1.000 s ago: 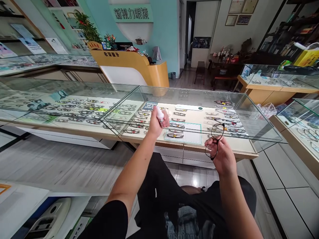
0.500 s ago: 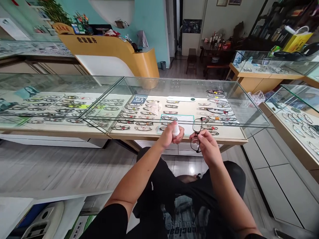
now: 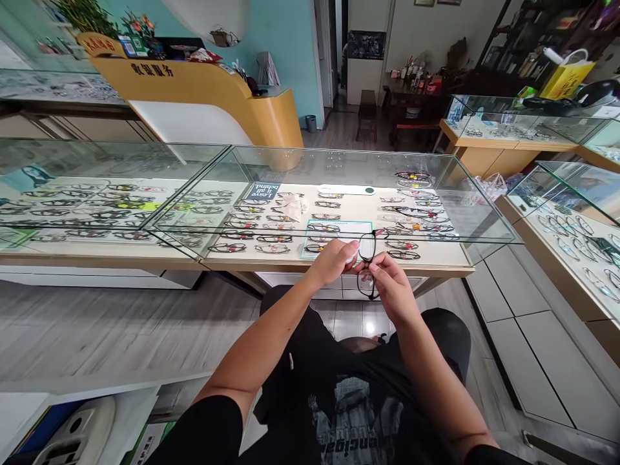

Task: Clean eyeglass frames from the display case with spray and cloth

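Black-framed eyeglasses (image 3: pixel 367 248) are held on end, one lens above the other, over the front edge of the glass showcase. My right hand (image 3: pixel 392 284) pinches them near the middle with thumb and fingertips. Just left of them, my left hand (image 3: pixel 332 263) is closed around a small white bottle (image 3: pixel 350 258), mostly hidden by the fingers. The left fingertips are right beside the glasses; whether they touch I cannot tell.
Below my hands' far side, the glass showcase (image 3: pixel 290 266) holds rows of spectacle frames and a pale crumpled cloth (image 3: pixel 294 206). Another showcase (image 3: pixel 552 258) stands to the right. A yellow counter (image 3: pixel 276 123) is behind. White shelving (image 3: pixel 130 403) is at lower left.
My left hand has turned and come closer to the glasses, so its fingers now cover most of the white bottle. The glasses remain in my right hand. The whole view has shifted slightly.
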A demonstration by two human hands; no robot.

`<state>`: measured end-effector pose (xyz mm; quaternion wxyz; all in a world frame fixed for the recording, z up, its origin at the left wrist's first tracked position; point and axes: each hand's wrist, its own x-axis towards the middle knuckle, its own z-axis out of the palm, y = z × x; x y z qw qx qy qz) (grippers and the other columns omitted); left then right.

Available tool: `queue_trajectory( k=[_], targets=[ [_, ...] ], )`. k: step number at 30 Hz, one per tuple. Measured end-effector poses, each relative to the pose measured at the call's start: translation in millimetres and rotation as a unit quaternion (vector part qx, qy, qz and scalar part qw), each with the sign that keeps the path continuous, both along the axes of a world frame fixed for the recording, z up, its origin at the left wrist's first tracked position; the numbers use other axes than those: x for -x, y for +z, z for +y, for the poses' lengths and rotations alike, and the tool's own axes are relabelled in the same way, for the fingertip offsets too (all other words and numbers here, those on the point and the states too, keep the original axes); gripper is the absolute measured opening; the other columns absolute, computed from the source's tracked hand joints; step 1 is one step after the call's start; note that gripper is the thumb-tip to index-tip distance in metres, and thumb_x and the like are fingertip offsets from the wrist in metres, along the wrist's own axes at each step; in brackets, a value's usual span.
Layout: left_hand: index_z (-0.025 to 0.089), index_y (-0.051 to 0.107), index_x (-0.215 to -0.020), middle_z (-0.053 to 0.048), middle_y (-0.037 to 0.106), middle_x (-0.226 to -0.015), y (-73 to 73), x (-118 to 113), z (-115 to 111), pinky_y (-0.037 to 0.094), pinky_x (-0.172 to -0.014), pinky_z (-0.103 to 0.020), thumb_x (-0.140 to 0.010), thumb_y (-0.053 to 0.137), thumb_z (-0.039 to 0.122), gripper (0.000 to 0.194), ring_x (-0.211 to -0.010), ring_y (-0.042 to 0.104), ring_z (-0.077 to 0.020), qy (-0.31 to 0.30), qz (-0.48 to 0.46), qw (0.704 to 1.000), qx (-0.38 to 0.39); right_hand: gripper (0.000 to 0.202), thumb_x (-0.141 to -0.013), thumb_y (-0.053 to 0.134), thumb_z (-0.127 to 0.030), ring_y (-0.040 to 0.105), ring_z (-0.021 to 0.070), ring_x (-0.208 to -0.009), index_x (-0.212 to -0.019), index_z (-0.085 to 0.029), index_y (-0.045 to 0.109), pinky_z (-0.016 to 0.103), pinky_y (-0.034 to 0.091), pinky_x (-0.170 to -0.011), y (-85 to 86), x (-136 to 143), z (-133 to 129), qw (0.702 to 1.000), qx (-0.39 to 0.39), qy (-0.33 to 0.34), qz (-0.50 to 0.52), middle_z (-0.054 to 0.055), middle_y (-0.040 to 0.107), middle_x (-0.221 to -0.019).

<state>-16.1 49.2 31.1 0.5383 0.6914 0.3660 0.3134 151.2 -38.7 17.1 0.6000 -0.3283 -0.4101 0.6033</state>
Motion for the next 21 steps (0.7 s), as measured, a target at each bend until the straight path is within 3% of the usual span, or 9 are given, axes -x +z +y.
queue_trajectory(
  k=[9,15,21],
  targets=[
    [0.020,0.047,-0.050,-0.001,0.041,-0.044,1.1,3.3,-8.4,0.028,-0.050,-0.030,-0.096,0.042,0.074,0.071,-0.045,0.037,-0.0111,-0.035,-0.015,0.999,0.016,0.023,-0.096,0.078,-0.043,0.069,0.0211,-0.090,-0.090,-0.027,0.061,0.035,0.051,-0.082,2.6,-3.6,6.8,0.999,0.008,-0.024,0.030,0.003,0.079,-0.098],
    [0.020,0.045,-0.048,-0.001,0.042,-0.044,-10.3,-0.7,-26.5,0.028,-0.053,-0.032,-0.098,0.044,0.070,0.071,-0.046,0.037,-0.0106,-0.065,0.001,0.997,0.049,0.022,-0.096,0.077,-0.041,0.072,0.0229,-0.096,-0.092,-0.027,0.060,0.037,0.054,-0.083,3.3,-9.8,16.2,0.998,0.008,-0.045,0.043,0.003,0.079,-0.100],
    [0.020,0.042,-0.051,0.000,0.042,-0.047,-19.0,-5.0,-30.1,0.026,-0.055,-0.031,-0.098,0.048,0.068,0.068,-0.047,0.035,-0.0099,-0.062,-0.002,0.997,0.039,0.021,-0.097,0.076,-0.041,0.072,0.0229,-0.098,-0.092,-0.027,0.061,0.038,0.055,-0.087,1.9,-9.7,16.7,0.998,0.004,-0.042,0.045,0.004,0.080,-0.101]
  ],
)
